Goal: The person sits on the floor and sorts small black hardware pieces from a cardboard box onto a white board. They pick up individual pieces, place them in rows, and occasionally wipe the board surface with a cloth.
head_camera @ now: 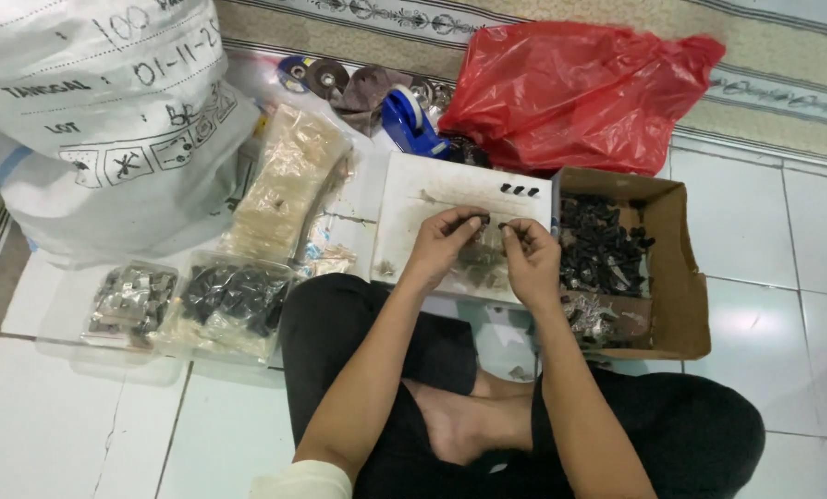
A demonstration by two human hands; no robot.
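Both grips pinch one small, seemingly black part (481,220).

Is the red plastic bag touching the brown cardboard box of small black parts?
Touching. The head view shows the red plastic bag resting against the back rim of the brown cardboard box, with no gap between them.

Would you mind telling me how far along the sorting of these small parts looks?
Done: filled clear bags lie beside the knee. In hand: left hand and right hand pinch small dark parts over the white tray. Left: many dark parts in the cardboard box.
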